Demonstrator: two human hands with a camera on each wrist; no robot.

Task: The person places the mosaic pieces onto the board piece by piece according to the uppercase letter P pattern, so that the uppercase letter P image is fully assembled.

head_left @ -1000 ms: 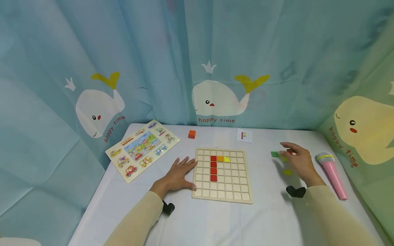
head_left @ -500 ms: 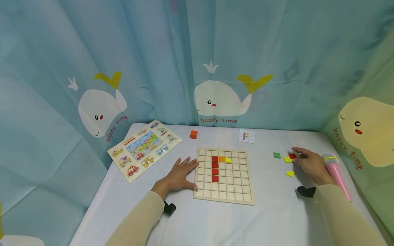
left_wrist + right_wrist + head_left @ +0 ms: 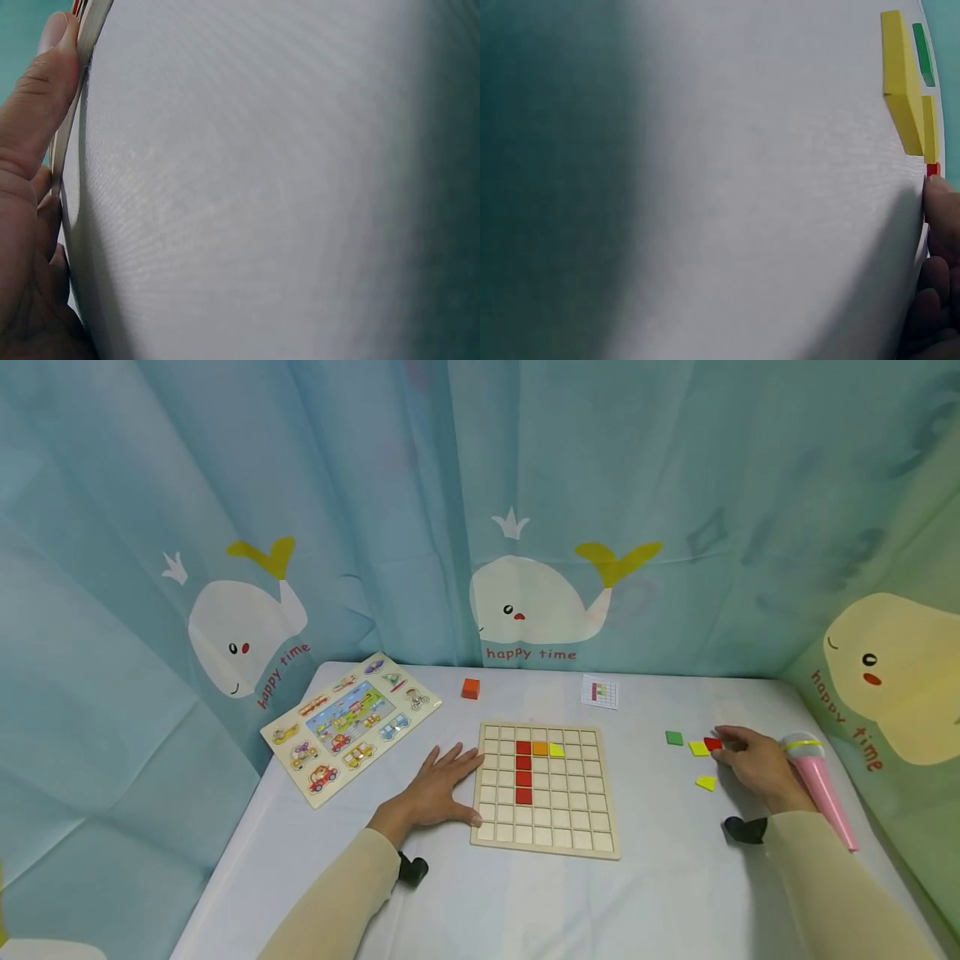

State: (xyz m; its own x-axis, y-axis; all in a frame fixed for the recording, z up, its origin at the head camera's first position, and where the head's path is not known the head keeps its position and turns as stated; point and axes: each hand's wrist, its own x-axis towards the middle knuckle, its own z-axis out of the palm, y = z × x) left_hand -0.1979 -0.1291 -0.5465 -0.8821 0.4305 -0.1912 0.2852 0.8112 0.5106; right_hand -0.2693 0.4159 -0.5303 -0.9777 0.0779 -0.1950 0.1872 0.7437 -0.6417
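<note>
My left hand [image 3: 429, 789] lies with spread fingers against the left edge of a wooden grid board [image 3: 577, 787]. In the left wrist view its thumb [image 3: 41, 97] touches the board's side [image 3: 94, 30]. Several red tiles [image 3: 523, 779] make a column on the board, with an orange tile [image 3: 540, 748] and a yellow tile [image 3: 557, 750] beside the top one. Off to the right, my right hand [image 3: 759, 768] pinches a red tile [image 3: 712, 744] at the table between thumb and index finger. The fingers partly cover that tile in the right wrist view.
Left of the red tile lie a yellow tile [image 3: 698, 748] and a green tile [image 3: 674, 738]; a yellow cut-corner tile [image 3: 705, 783] is nearer. A pink toy microphone [image 3: 825, 797] is right of the hand. Behind the board are an orange block [image 3: 470, 689], a pattern card [image 3: 600, 692] and a picture puzzle [image 3: 348, 760].
My right hand has moved right from above the green and yellow tiles and come down to the red tile, its thumb and index finger closing there. The left hand has stayed put.
</note>
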